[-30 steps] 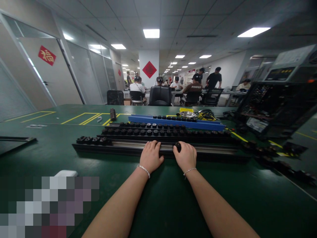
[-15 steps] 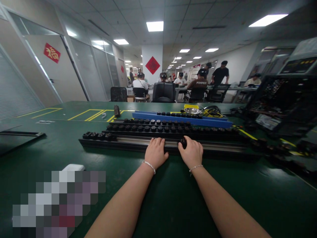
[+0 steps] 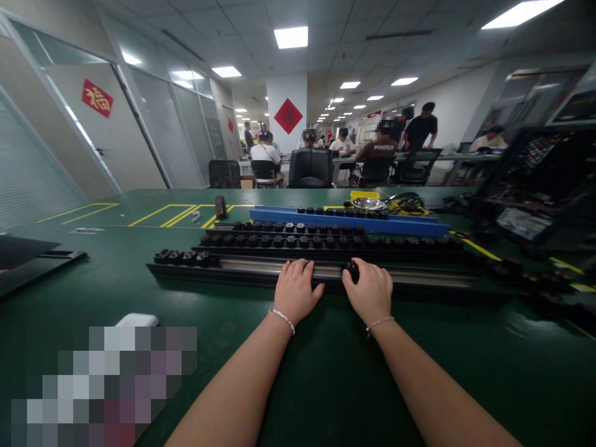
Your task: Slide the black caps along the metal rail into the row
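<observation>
A long black rail [image 3: 419,277] with a bright metallic inner strip lies crosswise in front of me. At its left end sits a group of small black round parts [image 3: 184,256]. My left hand [image 3: 297,287] is laid over the rail near its middle, fingers bent over the near wall into the channel, thumb on the near side. Just to the right, my right hand [image 3: 371,287] pinches a small black round part [image 3: 352,268] between thumb and fingers, at the channel. Its lower side is hidden.
Behind lie more black rails with rows of round parts [image 3: 291,241] and a blue channel [image 3: 419,226]. Beyond are a metal bowl [image 3: 367,203] and dark cables [image 3: 410,203]. A cluttered black rack [image 3: 526,211] stands right, a white object [image 3: 137,320] near left. People sit farther back.
Both hands keep their grip. The view has shifted slightly, and the right hand with the black part appears a little farther right along the rail. A dark panel has appeared at far left.
</observation>
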Demonstrator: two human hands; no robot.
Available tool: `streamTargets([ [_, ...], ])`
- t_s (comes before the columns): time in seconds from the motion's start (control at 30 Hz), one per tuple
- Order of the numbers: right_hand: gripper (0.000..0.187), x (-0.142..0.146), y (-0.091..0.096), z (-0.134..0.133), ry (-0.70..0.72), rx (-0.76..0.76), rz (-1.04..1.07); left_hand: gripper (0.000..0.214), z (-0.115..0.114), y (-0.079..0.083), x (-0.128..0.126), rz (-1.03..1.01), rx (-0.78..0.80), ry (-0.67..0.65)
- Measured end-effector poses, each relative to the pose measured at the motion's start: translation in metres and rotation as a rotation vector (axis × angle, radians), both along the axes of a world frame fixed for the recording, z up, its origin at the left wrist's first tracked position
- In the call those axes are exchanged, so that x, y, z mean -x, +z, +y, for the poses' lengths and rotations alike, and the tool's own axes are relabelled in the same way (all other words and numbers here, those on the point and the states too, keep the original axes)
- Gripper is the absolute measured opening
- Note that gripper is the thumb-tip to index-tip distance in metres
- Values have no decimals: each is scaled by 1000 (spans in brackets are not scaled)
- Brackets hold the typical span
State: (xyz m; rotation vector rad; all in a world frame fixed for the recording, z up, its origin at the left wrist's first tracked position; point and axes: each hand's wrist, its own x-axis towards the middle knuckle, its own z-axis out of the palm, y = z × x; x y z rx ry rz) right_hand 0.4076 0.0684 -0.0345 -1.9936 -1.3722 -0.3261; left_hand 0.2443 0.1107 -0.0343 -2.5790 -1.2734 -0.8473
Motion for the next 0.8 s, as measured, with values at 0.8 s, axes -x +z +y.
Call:
streamTargets([
  [0.8,37,0,0,-1,-9,-4,10,49,0,0,0,0,14,15],
])
